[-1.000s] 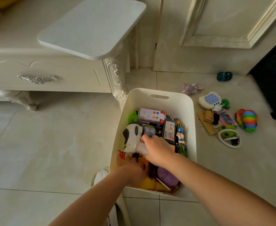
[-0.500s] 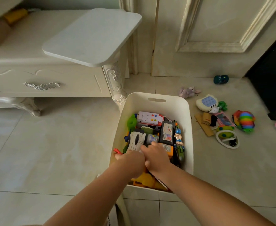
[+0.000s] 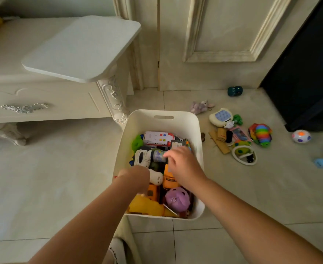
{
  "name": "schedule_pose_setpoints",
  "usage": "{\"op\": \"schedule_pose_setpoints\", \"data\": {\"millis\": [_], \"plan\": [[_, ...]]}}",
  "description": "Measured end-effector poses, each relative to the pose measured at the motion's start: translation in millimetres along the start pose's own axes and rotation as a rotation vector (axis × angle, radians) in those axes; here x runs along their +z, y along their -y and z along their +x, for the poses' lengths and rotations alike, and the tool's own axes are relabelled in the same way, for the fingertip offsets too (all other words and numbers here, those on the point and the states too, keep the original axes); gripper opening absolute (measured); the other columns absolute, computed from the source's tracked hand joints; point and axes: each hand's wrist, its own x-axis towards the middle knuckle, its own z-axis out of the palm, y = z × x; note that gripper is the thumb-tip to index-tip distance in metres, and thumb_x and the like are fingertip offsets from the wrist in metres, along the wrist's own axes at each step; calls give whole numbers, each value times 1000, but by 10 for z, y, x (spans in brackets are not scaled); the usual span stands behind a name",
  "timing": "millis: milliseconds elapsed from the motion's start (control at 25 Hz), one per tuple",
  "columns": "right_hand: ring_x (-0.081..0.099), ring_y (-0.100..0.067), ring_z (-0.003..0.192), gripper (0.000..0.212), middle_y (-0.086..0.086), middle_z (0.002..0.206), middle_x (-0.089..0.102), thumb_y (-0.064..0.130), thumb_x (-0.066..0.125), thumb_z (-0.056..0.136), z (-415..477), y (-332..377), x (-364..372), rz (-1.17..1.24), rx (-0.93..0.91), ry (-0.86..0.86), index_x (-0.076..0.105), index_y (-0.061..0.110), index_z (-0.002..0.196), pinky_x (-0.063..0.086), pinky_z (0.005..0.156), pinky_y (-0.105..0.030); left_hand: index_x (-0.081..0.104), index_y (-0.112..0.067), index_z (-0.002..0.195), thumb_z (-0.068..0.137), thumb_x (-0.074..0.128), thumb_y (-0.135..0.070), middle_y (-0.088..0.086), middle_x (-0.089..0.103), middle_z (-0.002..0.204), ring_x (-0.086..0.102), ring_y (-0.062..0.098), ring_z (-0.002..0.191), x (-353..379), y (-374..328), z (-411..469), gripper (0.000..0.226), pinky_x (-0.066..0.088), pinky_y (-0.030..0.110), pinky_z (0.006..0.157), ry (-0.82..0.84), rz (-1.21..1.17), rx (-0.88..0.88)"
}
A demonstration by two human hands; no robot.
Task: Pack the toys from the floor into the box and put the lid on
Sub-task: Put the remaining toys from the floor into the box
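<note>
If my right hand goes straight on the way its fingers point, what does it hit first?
Probably the bluish barrel of the white-and-black toy in the box, just ahead of the right hand; depth unclear.

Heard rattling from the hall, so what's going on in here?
A person is packing toys into the white box. Both hands are down among the toys in it: the left hand near the front, the right hand reaching at a white-and-black toy. Whether either grips anything is unclear. The box looks nearly full and has no lid on. Several toys lie on the floor to its right, including a rainbow toy, a purple plush and a teal car.
</note>
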Motion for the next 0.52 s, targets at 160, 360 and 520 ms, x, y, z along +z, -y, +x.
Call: {"op": "schedule_pose_setpoints", "data": {"millis": [160,360,520], "plan": [[56,-12,96,22,4,99,67,13,49,96,-5,-391,-525,163,294,-289,69,18,101,40,75,-25,58,-21,123,89,58,-27,2,63,120,60,21,106,-496,-347,-58,34,52,40,91,-204,-49,113],[62,-22,103,19,-5,108,69,13,50,93,-166,-1120,-803,332,721,-448,67,15,103,38,72,-25,65,-28,112,94,46,-20,-4,66,113,63,18,99,-818,-1258,89,27,51,32,85,-605,-552,374],[58,-29,112,29,-11,123,64,11,46,95,-257,-1788,-841,250,900,-396,64,11,118,38,78,-26,61,-26,122,91,52,-19,2,58,124,59,21,109,-771,-1926,568,32,49,34,92,-496,-618,518]]}}
